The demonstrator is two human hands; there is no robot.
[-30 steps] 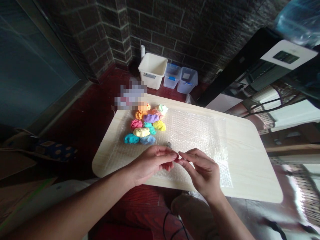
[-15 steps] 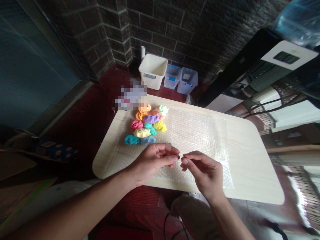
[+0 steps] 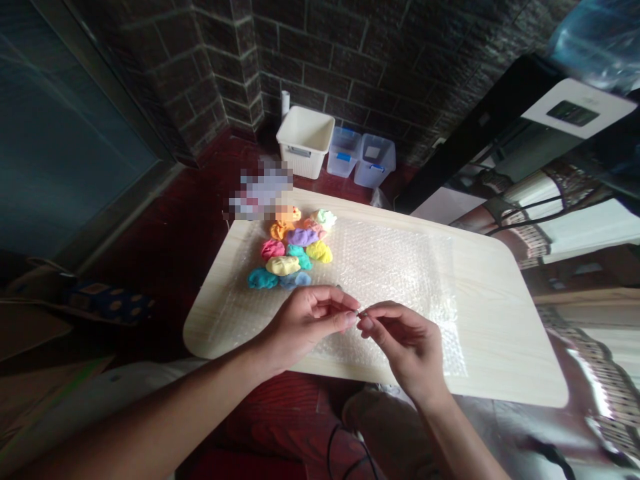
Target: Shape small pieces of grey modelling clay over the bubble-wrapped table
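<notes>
Dark bit (image 3: 358,313) sits pinched by the left hand (image 3: 300,323) (too tiny, from here, to show a long axis); just right of it is the right hand (image 3: 414,339), and whether its grip holds on too, I cannot tell.

The right hand (image 3: 411,347) has moved back in, narrowing the gap to the left hand (image 3: 303,325).

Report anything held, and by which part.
Something tiny seems pinched where the fingers of the left hand and right hand nearly meet; what, and by which part, cannot be told.
</notes>
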